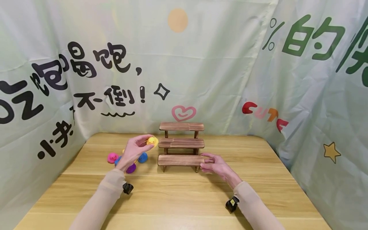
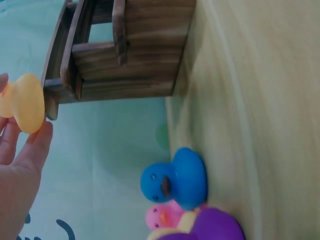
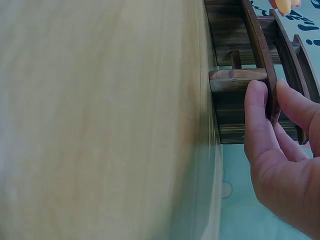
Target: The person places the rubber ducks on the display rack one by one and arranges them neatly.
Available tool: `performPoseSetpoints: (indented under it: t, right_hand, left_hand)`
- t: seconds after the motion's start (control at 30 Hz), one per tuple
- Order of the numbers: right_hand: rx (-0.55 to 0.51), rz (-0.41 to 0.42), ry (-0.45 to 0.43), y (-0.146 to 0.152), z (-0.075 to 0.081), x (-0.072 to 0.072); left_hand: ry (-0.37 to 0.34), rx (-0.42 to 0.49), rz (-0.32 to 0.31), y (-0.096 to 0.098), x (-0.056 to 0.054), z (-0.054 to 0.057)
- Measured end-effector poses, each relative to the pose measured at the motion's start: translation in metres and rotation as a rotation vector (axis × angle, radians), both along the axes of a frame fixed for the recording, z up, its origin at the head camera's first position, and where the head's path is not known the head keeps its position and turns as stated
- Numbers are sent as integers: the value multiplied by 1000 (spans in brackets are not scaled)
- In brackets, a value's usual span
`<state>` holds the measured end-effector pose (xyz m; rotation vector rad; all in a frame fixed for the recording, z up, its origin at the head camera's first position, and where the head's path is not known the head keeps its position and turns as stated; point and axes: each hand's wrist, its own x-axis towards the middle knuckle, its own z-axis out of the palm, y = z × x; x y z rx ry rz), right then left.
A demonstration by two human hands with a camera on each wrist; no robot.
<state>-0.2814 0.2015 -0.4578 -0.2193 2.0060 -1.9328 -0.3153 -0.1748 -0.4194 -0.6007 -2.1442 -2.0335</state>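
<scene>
My left hand (image 1: 133, 150) pinches a yellow rubber duck (image 1: 151, 141) between thumb and fingers, lifted beside the left end of the middle board. In the left wrist view, the duck (image 2: 30, 102) overlaps the edge of the dark-stained wooden three-tier stand (image 2: 155, 50). At the other side, my right hand (image 1: 217, 166) holds the right end of the stand's lowest board (image 1: 180, 160). The right wrist view shows thumb and fingers on either face of that board (image 3: 261, 50). All three tiers stand upright on the table.
Left of the stand are a blue duck (image 1: 142, 157), a pink duck (image 1: 112, 157) and a purple duck (image 1: 131, 168), partly behind my left wrist. Printed cloth (image 1: 215, 80) hangs behind and along both sides of the wooden table (image 1: 178, 198).
</scene>
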Motion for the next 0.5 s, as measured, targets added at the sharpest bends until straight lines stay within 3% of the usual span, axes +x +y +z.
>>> performPoseSetpoints:
  t: [0.5]
  right_hand:
    - [-33,-9,-24,0,-3,0]
  left_hand:
    - [54,-3,29,36,-10,9]
